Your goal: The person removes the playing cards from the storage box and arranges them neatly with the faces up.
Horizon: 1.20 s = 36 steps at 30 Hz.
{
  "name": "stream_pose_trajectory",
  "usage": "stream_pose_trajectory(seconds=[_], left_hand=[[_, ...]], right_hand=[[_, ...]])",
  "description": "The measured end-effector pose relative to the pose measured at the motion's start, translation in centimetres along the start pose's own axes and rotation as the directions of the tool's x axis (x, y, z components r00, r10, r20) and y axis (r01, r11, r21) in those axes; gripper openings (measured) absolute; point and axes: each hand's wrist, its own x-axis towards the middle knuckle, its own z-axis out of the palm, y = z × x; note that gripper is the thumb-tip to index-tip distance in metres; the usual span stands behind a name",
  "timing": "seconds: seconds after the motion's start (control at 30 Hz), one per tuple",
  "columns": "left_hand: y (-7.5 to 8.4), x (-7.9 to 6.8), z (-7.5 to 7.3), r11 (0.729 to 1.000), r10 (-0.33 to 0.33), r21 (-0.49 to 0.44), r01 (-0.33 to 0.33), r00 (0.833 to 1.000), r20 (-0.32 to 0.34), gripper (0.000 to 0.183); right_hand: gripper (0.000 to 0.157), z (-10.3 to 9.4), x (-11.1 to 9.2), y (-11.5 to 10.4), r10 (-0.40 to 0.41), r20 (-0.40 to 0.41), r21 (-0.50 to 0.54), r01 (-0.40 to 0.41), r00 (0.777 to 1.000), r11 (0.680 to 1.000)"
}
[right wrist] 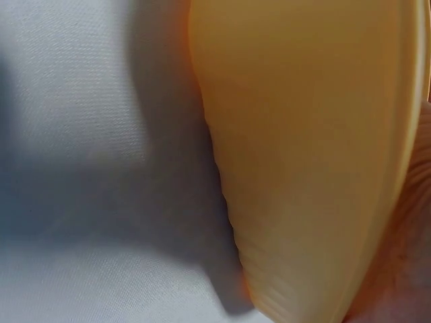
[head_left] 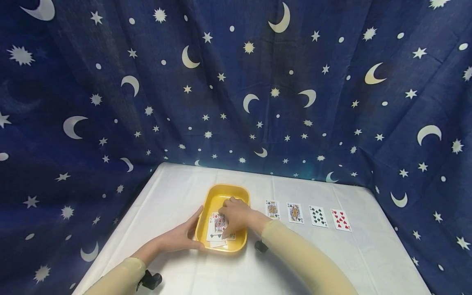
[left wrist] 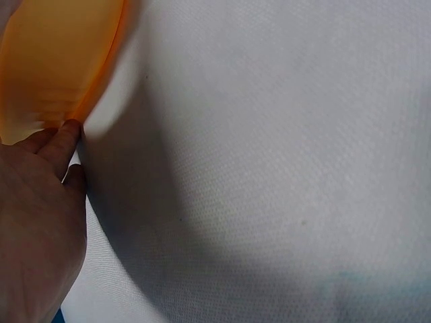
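A yellow tray (head_left: 205, 207) on the white table holds several loose playing cards. My left hand (head_left: 178, 237) touches the tray's left side, its fingers extended along the wall and the thumb near the front left corner. In the left wrist view the fingertips (left wrist: 69, 128) meet the tray's rim. My right hand (head_left: 236, 217) reaches over the right rim into the tray. Its curled fingers and thumb pinch a red face card (head_left: 219, 224) at its top and bottom edges. Other cards (head_left: 218, 243) lie beneath, partly covered. The tray's outer wall (right wrist: 303, 148) hides the right fingers in the right wrist view.
Right of the tray, a spaced row of face-up cards lies on the table (head_left: 295, 258): two face cards (head_left: 272, 209) (head_left: 295, 213), a spades card (head_left: 318, 216) and a hearts card (head_left: 341, 220). A dark blue curtain (head_left: 221, 102) with moons and stars stands behind the table.
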Motion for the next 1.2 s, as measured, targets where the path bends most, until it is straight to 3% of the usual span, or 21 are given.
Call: stream_pose_trajectory(seconds=[0.8, 1.2], left_hand=[[0.2, 0.0, 0.0, 1.000, 0.003, 0.000, -0.003, 1.000, -0.002, 0.125], [0.1, -0.1, 0.1, 1.000, 0.004, -0.013, -0.005, 1.000, -0.007, 0.127]], right_hand=[[0.084, -0.3, 0.0, 0.8, -0.043, -0.042, 0.024, 0.044, 0.998, 0.999], [0.100, -2.7, -1.9, 2.5, -0.015, -0.081, 0.132, 0.026, 0.997, 0.991]])
